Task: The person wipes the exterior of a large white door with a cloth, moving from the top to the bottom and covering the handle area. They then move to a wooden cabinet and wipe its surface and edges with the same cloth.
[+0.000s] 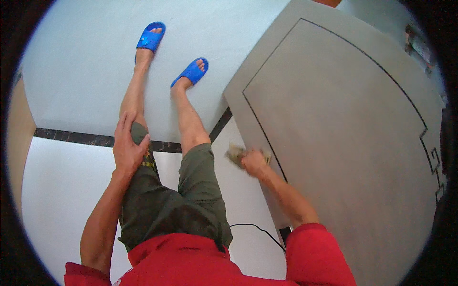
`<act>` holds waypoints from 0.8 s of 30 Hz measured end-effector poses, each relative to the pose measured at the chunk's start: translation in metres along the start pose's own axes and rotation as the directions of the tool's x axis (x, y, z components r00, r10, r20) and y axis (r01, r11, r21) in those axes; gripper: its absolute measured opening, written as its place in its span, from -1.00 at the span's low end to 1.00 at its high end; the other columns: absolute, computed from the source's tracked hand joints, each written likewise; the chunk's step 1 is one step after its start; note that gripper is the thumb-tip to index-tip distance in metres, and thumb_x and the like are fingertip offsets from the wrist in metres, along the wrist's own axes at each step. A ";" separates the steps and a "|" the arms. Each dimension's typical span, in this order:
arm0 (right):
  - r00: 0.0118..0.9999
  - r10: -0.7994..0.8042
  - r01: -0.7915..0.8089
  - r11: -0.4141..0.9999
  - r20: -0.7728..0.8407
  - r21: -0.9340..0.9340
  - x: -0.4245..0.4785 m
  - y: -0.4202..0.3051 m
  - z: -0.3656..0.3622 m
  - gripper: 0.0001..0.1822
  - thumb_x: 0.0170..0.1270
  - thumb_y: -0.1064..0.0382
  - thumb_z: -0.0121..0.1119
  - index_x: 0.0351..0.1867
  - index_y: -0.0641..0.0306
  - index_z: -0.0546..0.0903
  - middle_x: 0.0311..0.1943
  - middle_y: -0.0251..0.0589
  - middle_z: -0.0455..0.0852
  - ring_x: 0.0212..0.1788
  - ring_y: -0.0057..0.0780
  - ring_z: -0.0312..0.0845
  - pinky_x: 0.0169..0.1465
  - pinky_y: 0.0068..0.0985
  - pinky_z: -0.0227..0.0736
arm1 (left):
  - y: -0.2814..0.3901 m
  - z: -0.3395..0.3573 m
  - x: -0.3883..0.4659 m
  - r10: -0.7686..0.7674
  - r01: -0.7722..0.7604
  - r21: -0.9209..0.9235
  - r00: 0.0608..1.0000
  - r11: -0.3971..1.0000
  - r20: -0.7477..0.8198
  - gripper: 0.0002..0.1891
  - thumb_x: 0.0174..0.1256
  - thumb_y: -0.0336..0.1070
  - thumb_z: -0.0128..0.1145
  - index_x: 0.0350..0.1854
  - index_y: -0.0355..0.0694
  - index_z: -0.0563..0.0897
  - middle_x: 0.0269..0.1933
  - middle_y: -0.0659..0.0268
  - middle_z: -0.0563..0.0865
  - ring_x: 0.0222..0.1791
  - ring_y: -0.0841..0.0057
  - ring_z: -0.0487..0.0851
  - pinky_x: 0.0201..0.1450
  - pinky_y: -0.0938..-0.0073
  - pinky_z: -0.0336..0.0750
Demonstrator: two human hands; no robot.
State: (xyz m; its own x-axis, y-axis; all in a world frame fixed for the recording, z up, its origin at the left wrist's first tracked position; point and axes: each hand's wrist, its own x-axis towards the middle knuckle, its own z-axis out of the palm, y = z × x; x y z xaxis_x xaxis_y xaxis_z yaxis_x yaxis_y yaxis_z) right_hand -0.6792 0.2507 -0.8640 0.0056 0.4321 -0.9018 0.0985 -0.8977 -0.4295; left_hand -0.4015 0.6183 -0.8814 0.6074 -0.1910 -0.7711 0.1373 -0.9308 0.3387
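Note:
My right hand (254,163) grips a crumpled beige-yellow cloth (235,154), blurred at the edges. It is at the near-left edge of a grey panel (332,118) that looks like a tabletop, with a thin black inlaid border line. Whether the cloth touches that edge I cannot tell. My left hand (129,148) rests on my left knee, over the hem of my dark green shorts (171,211). Its thumb is spread from the fingers, and nothing is held in it.
My feet in blue slippers (193,73) stand on the pale floor (86,71), which a dark marble-look strip (77,137) crosses. A black cable (254,225) runs under the panel's lower-left side. Light wood (19,143) borders the far left. A dark object (444,139) stands at the right rim.

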 end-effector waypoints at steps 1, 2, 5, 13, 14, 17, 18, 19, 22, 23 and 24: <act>0.991 -0.069 0.073 0.997 0.114 -0.031 -0.031 -0.022 -0.020 -0.88 0.10 0.28 0.25 -0.39 0.13 0.79 -0.30 -0.23 0.81 -0.11 -0.26 0.75 -0.09 -0.24 0.54 | -0.002 0.001 0.003 0.001 -0.001 0.003 1.000 1.000 0.003 -0.19 0.11 -0.23 0.44 0.47 -0.05 0.40 0.54 0.08 0.34 0.48 0.04 0.36 0.47 0.11 0.36; 0.997 -0.072 0.073 0.997 -0.007 0.023 -0.063 -0.038 -0.012 -0.91 0.11 0.26 0.26 -0.44 0.10 0.78 -0.33 -0.25 0.82 -0.11 -0.31 0.76 -0.11 -0.24 0.55 | -0.004 0.002 0.001 -0.002 0.002 0.001 1.000 1.000 0.009 -0.20 0.11 -0.22 0.43 0.47 -0.05 0.41 0.53 0.09 0.34 0.47 0.03 0.37 0.46 0.11 0.36; 0.979 -0.113 0.103 0.992 0.169 0.066 -0.144 -0.063 -0.023 -0.90 0.14 0.23 0.26 -0.43 0.05 0.79 -0.31 -0.32 0.83 -0.01 -0.34 0.74 0.12 -0.20 0.50 | 0.000 0.006 0.002 -0.086 0.086 0.022 0.996 0.996 0.017 -0.23 0.11 -0.20 0.42 0.45 -0.06 0.42 0.52 0.10 0.36 0.44 0.02 0.39 0.42 0.09 0.40; 0.778 0.514 -0.585 0.802 -0.362 -0.120 -0.226 0.063 -0.173 -0.61 0.27 0.41 0.14 0.15 0.26 0.63 0.14 -0.03 0.63 0.14 -0.12 0.59 0.45 0.13 0.19 | -0.006 -0.001 0.014 -0.040 0.040 0.034 0.999 0.999 0.009 -0.30 0.09 -0.21 0.34 0.38 -0.07 0.49 0.46 0.15 0.43 0.41 0.06 0.41 0.39 0.09 0.43; 0.742 0.391 -0.602 0.747 -0.545 -0.283 -0.227 0.099 -0.204 -0.60 0.31 0.41 0.13 0.19 0.27 0.60 0.16 -0.03 0.62 0.18 -0.10 0.57 0.43 0.11 0.23 | -0.006 0.001 0.010 -0.036 0.036 0.029 0.999 0.999 0.005 -0.32 0.10 -0.21 0.34 0.37 -0.07 0.51 0.44 0.15 0.45 0.41 0.07 0.42 0.39 0.10 0.43; 0.474 0.407 -0.780 0.606 -0.781 -0.159 -0.210 0.179 -0.281 -0.59 0.26 0.39 0.18 0.17 0.26 0.62 0.24 -0.04 0.57 0.29 -0.08 0.49 0.40 0.05 0.27 | -0.002 -0.004 0.018 0.000 0.000 0.030 1.000 1.000 -0.005 -0.38 0.11 -0.23 0.32 0.31 -0.08 0.57 0.40 0.15 0.51 0.39 0.10 0.45 0.40 0.13 0.43; 0.409 0.365 -0.815 0.558 -0.836 -0.155 -0.203 0.199 -0.288 -0.60 0.23 0.38 0.19 0.14 0.24 0.63 0.26 -0.02 0.55 0.30 -0.08 0.48 0.40 0.04 0.27 | -0.002 -0.003 0.019 0.003 -0.003 0.025 1.000 1.000 -0.001 -0.41 0.11 -0.24 0.31 0.29 -0.09 0.59 0.38 0.15 0.53 0.39 0.11 0.45 0.41 0.15 0.43; 0.406 0.404 -0.808 0.578 -0.819 -0.115 -0.190 0.204 -0.285 -0.61 0.23 0.37 0.20 0.12 0.25 0.64 0.24 -0.02 0.55 0.28 -0.08 0.49 0.40 0.02 0.28 | -0.003 -0.003 0.020 0.002 -0.002 0.017 1.000 1.000 0.003 -0.43 0.11 -0.24 0.31 0.26 -0.09 0.62 0.37 0.15 0.55 0.39 0.12 0.46 0.41 0.16 0.43; 0.473 0.497 -0.764 0.643 -0.728 -0.057 -0.134 0.199 -0.254 -0.67 0.21 0.36 0.20 0.04 0.28 0.65 0.15 -0.04 0.59 0.19 -0.07 0.52 0.35 -0.03 0.32 | -0.008 -0.001 0.024 0.045 -0.044 0.027 0.999 0.999 -0.028 -0.49 0.11 -0.25 0.31 0.19 -0.12 0.66 0.33 0.14 0.59 0.35 0.12 0.50 0.39 0.17 0.44; 0.538 0.503 -0.734 0.675 -0.676 -0.082 -0.113 0.181 -0.225 -0.70 0.21 0.36 0.20 -0.01 0.30 0.66 0.10 -0.04 0.60 0.15 -0.06 0.53 0.32 -0.05 0.35 | -0.007 -0.001 0.024 0.027 -0.027 0.001 1.000 1.000 -0.016 -0.50 0.10 -0.25 0.31 0.17 -0.12 0.67 0.33 0.14 0.59 0.35 0.12 0.51 0.39 0.17 0.44; 0.635 0.432 -0.669 0.722 -0.640 -0.176 -0.092 0.165 -0.184 -0.72 0.19 0.36 0.21 -0.05 0.32 0.67 0.07 -0.02 0.60 0.10 -0.07 0.54 0.28 -0.09 0.38 | -0.003 -0.003 0.026 0.017 -0.017 -0.023 1.000 1.000 0.001 -0.51 0.10 -0.26 0.31 0.16 -0.13 0.68 0.33 0.14 0.59 0.35 0.12 0.52 0.39 0.18 0.44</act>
State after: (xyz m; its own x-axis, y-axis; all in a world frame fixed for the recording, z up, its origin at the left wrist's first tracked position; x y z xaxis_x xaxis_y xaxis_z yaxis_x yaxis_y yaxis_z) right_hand -0.4805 0.0793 -0.8433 0.6834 -0.0577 -0.7277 0.2427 -0.9222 0.3010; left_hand -0.3838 0.6172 -0.9012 0.6086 -0.2073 -0.7659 0.1448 -0.9200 0.3641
